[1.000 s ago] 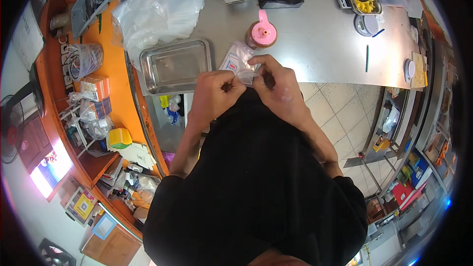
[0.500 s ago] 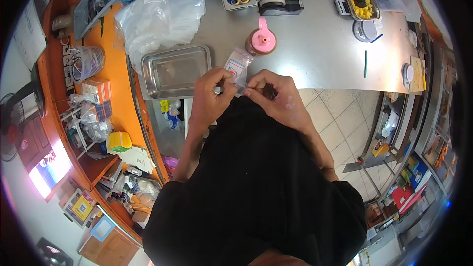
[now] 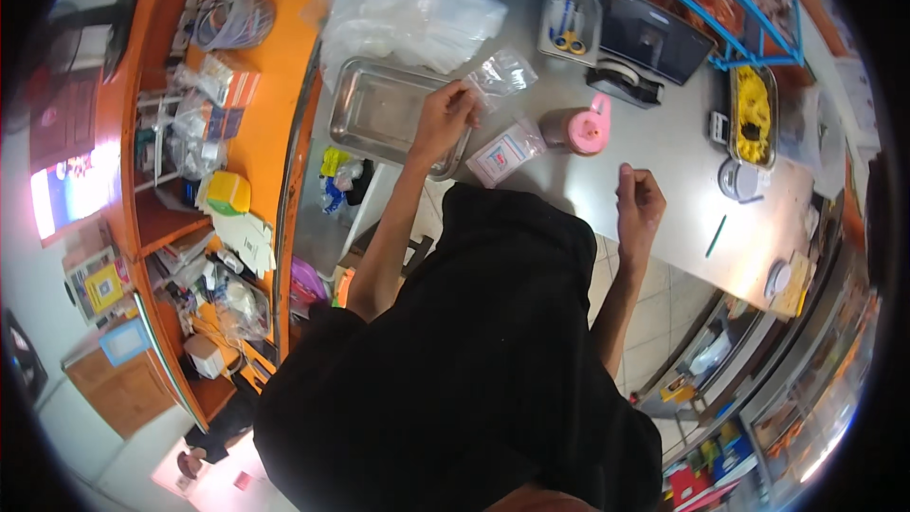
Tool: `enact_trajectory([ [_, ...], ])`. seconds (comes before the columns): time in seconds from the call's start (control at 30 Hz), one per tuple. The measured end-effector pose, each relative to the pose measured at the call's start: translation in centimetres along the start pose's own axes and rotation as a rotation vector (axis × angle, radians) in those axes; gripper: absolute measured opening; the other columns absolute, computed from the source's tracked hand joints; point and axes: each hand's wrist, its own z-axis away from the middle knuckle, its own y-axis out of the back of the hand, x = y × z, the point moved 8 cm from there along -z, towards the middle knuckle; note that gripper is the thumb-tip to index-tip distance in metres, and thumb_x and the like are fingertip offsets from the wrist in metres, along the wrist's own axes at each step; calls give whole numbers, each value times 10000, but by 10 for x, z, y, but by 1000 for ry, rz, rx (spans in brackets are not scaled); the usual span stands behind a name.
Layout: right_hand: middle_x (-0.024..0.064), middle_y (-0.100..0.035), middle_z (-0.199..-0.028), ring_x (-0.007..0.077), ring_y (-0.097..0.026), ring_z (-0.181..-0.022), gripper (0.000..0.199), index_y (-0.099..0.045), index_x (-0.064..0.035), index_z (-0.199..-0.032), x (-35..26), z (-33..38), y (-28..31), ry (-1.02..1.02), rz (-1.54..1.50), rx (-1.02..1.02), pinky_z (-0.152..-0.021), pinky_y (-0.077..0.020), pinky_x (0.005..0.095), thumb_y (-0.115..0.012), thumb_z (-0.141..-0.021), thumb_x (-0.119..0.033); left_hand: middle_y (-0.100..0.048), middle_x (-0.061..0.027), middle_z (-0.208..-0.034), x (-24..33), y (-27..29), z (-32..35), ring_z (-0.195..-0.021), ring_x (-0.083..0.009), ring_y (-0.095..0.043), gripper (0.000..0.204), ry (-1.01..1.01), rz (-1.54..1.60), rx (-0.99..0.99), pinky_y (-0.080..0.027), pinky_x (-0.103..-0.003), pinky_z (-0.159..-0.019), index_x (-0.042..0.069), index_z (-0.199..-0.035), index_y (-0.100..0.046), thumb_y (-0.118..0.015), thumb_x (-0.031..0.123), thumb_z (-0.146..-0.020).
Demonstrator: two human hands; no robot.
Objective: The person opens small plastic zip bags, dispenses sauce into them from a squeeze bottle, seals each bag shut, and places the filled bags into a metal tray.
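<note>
Okay, so the left hand [image 3: 447, 121] has its fingers pinched on one end of a small clear bag [image 3: 502, 76], held out past the right side of the tray [image 3: 343, 102], well back from the front edge of the table [image 3: 687, 128]. The right hand [image 3: 640, 199] is off by itself near that front edge, fingers loosely curled; can't tell from here if anything's tucked in there. A labelled packet [image 3: 505, 157] lies near the front edge, between tray and pink-lidded jar [image 3: 580, 130]. Bigger bags [image 3: 408, 14] are heaped behind the tray by the left edge, and the tape dispenser [image 3: 626, 84] sits behind the jar. My two cents: pinch the thing lightly, because film that thin probably clings to itself. I'd bring the other fingers in to part the layers, and go around the jar, not over it.
</note>
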Motion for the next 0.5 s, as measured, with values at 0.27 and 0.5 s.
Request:
enact_trajectory([
  [0.27,-34,-525,-646,50,-434,-595,349,-601,-32,-754,67,-17,4,-67,275,-212,-541,-342,234,-641,-986,-291,-642,-48,-736,-13,28,20,-613,-105,-608,157,23,30,193,-505,-269,-590,6,-937,-642,-597,150,-983],
  [0.5,36,-603,-630,86,-476,-452,363,-655,-12,-814,150,-17,-24,-227,520,-555,-404,-380,269,-657,-955,-346,-586,-42,-638,-30,113,71,-543,-108,-578,226,-6,165,604,-505,-274,-480,1,-823,-578,-560,150,-991],
])
